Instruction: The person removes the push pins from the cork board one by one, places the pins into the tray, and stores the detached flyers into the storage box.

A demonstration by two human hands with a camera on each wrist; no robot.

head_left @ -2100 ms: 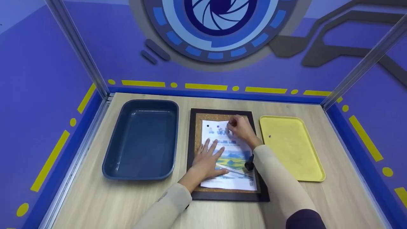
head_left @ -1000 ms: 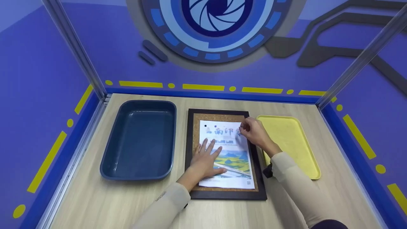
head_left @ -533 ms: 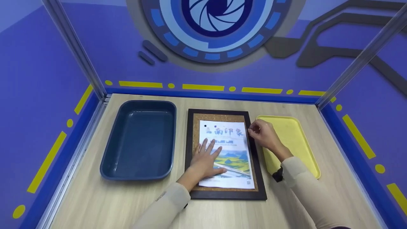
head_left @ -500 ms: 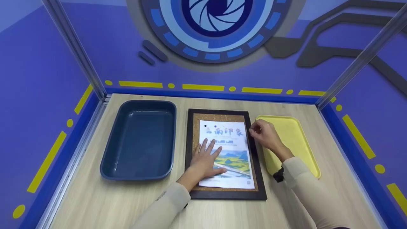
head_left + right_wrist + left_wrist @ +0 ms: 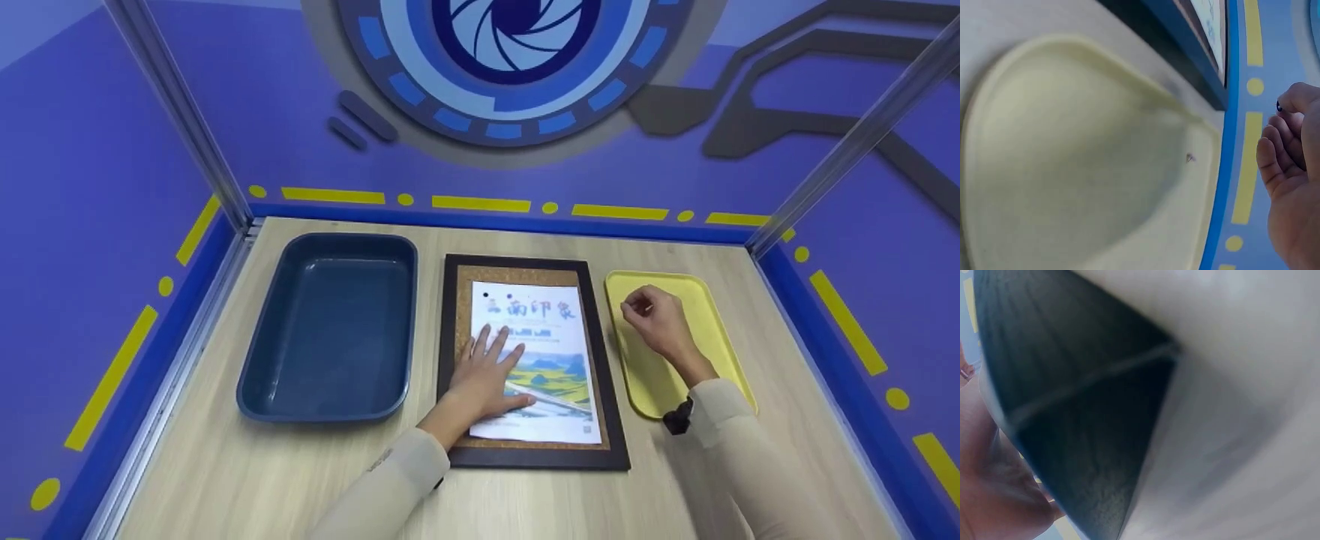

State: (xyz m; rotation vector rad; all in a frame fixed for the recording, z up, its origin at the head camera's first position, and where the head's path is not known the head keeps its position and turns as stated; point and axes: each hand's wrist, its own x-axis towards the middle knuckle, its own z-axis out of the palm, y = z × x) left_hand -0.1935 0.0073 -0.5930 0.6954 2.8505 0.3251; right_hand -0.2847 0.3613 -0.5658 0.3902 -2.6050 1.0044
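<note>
A printed poster (image 5: 551, 420) lies on a cork board (image 5: 517, 274) with a dark frame. My left hand (image 5: 484, 379) rests on the poster with its fingers spread; the left wrist view catches part of that hand at its left edge. Two small round tacks, one black (image 5: 485, 295) and one blue (image 5: 509, 296), sit near the poster's top left. Over the yellow tray (image 5: 716, 345), my right hand (image 5: 660, 322) pinches a tiny black thumbtack (image 5: 1279, 106) between thumb and forefinger. Another small tack (image 5: 1190, 158) lies on the tray, hidden by the hand in the head view.
A deep dark-blue bin (image 5: 330, 337) stands left of the board. Blue printed panels (image 5: 480, 161) close off the back and both sides of the wooden table (image 5: 225, 480).
My right hand has moved from the top of the poster rightward, past the frame's edge, to over the yellow tray. My left hand has stayed spread on the poster.
</note>
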